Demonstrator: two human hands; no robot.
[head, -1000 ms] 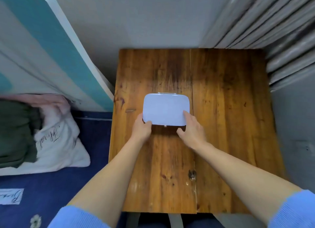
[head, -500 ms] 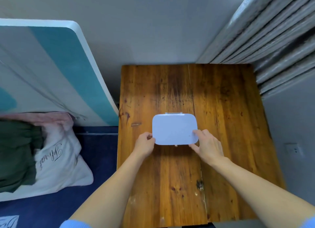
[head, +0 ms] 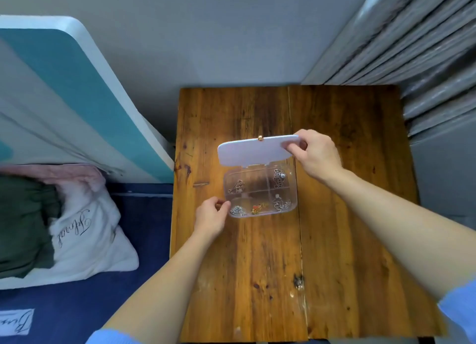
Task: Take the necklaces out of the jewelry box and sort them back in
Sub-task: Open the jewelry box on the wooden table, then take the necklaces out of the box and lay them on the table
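Box (head: 260,193) now open, closed half a second ago; sits mid-worktop (head: 347,215), clear tray with compartments exposed; pale lid (head: 253,150) swung up and back on the far hinge, small gold clasp (head: 260,138) at its raised edge. Right hand (head: 315,153) pinching the lid's right corner, thumb and fingers closed on it, holding it upright. Left hand (head: 212,215) curled narrow at the tray's near-left corner, fingertips touching the rim, steadying; holding nothing else. Necklaces (head: 279,176) still inside: silver tangles in the far-right, near-right, left and near-left compartments, one red-and-gold piece near-centre; far-middle compartment looks empty, though hard to tell through clear plastic. Opening step done, judging by this; removal not started, worktop bare of jewellery. Next likely calls for freeing one hand from the lid, provided it stays open unaided; fine chains may snag or knot when lifted.
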